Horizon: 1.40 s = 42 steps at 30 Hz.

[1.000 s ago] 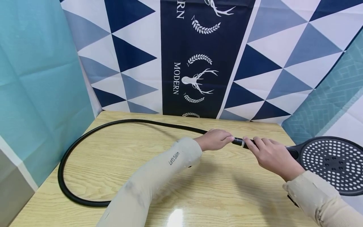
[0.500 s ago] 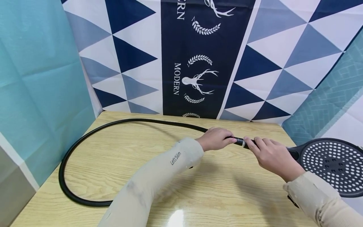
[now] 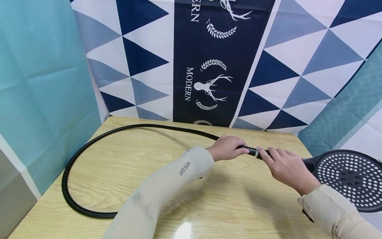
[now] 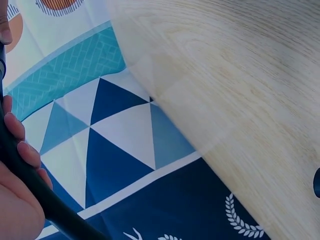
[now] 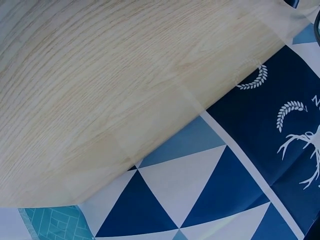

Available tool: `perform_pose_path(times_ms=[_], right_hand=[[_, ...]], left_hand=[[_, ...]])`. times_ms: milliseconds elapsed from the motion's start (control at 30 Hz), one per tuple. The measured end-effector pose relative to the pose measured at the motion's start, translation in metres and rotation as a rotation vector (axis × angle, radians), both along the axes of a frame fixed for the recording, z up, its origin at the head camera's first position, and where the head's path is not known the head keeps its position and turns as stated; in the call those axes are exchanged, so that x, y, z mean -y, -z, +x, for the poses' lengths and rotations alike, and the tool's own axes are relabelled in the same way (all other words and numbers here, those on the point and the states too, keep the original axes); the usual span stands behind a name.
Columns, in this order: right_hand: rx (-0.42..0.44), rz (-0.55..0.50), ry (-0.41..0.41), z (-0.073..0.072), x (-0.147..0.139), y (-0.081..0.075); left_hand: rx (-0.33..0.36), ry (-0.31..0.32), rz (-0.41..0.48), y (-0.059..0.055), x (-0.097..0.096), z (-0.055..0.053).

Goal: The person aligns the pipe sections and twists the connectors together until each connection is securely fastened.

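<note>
A large round black shower head (image 3: 347,179) with many pale nozzles extends to the right in the head view. My right hand (image 3: 286,169) grips its handle just left of the round face. My left hand (image 3: 228,148) holds the end of a black shower hose (image 3: 143,125), close to the handle's pale ring (image 3: 257,154). Hose and handle meet in line between my hands, above the table. In the left wrist view my fingers (image 4: 30,154) curl round the hose (image 4: 52,202). The right wrist view does not show the right hand.
The hose makes a wide loop over the left part of the wooden table (image 3: 143,172), then passes behind my left sleeve. A triangle-patterned cloth (image 3: 268,66) hangs at the back. A teal sheet (image 3: 47,83) hangs on the left.
My left hand has turned slightly on the hose, and its thumb has shifted a little. The shower head sits slightly lower in the view. My right hand keeps its hold on the handle.
</note>
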State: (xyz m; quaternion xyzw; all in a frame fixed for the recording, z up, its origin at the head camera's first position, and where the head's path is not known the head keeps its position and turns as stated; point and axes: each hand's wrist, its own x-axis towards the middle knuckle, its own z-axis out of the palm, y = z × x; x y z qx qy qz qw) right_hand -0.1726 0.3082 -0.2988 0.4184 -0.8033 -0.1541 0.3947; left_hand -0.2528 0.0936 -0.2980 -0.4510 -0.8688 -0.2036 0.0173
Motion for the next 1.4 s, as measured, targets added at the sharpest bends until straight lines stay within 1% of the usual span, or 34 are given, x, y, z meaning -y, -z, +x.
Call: perform_pose_path(times_ms=[267, 467, 633, 800, 933, 1033, 1167, 1300, 1400], right_hand=[[-0.031, 0.005, 0.008, -0.0017, 0.0008, -0.0014], [-0.019, -0.004, -0.004, -0.0037, 0.0004, -0.0023], [-0.018, -0.018, -0.014, -0.0040, -0.0017, 0.0012], [-0.022, -0.021, -0.003, -0.0037, -0.0020, 0.0035], [-0.018, -0.009, -0.002, -0.0039, 0.0001, 0.0045], [-0.027, -0.022, -0.018, -0.0049, 0.0030, 0.0063], [-0.045, -0.036, -0.022, -0.0049, 0.0028, 0.0066], [-0.034, -0.036, -0.026, -0.0045, 0.0015, 0.0071], [-0.026, -0.042, -0.027, -0.0032, -0.0005, 0.0076]], left_hand=[[-0.055, -0.002, 0.046, 0.0042, 0.0012, -0.0012], [-0.085, 0.010, 0.077, 0.0017, 0.0034, -0.0008], [-0.094, 0.024, 0.087, 0.0030, 0.0027, -0.0008], [-0.073, 0.039, 0.083, 0.0047, 0.0023, -0.0021], [-0.002, 0.046, 0.030, 0.0046, 0.0025, -0.0042], [0.026, 0.046, 0.006, 0.0041, 0.0035, -0.0058], [0.013, 0.046, 0.010, 0.0004, 0.0027, -0.0070], [0.018, 0.042, 0.008, -0.0026, 0.0035, -0.0068], [-0.002, 0.049, 0.014, -0.0036, 0.0022, -0.0065]])
